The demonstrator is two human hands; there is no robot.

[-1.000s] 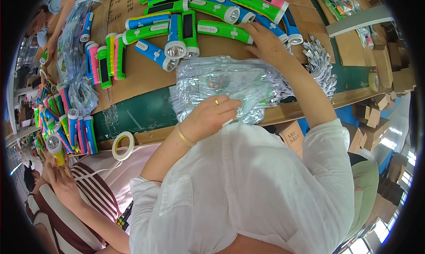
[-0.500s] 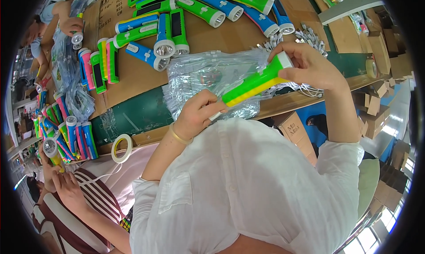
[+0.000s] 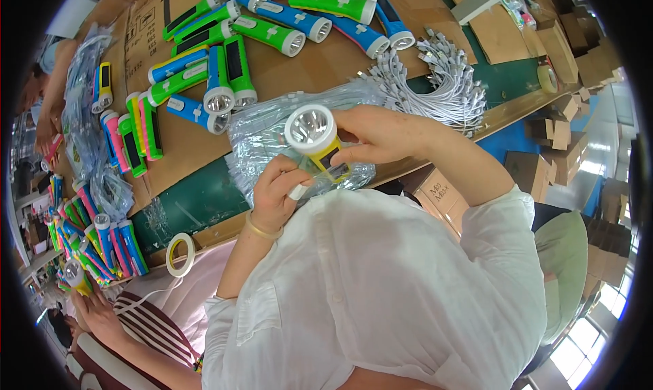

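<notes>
A flashlight [image 3: 314,133] with a white head and a yellow body with a dark panel is tilted lens-up in front of my chest. My right hand [image 3: 377,135] grips it from the right, just below the head. Beside its lower body my left hand [image 3: 275,189] is closed, fingers curled, with a white wrap on one finger. What those fingers pinch is hidden; clear film shows near them. Beneath the flashlight lies a stack of clear plastic bags [image 3: 262,128]. To its right is a heap of white charging cables [image 3: 442,91].
Many green, blue and pink flashlights [image 3: 272,35] lie on cardboard [image 3: 190,142] across the green table [image 3: 204,193]. More clear bags [image 3: 85,118] are at left. A tape roll [image 3: 180,254] hangs at the table edge. At lower left, a co-worker's hand [image 3: 98,315] holds a flashlight.
The flashlight has turned from lying slantwise to lens-up and moved left and down. My right hand moved with it, uncovering the cables. The view has shifted slightly.
</notes>
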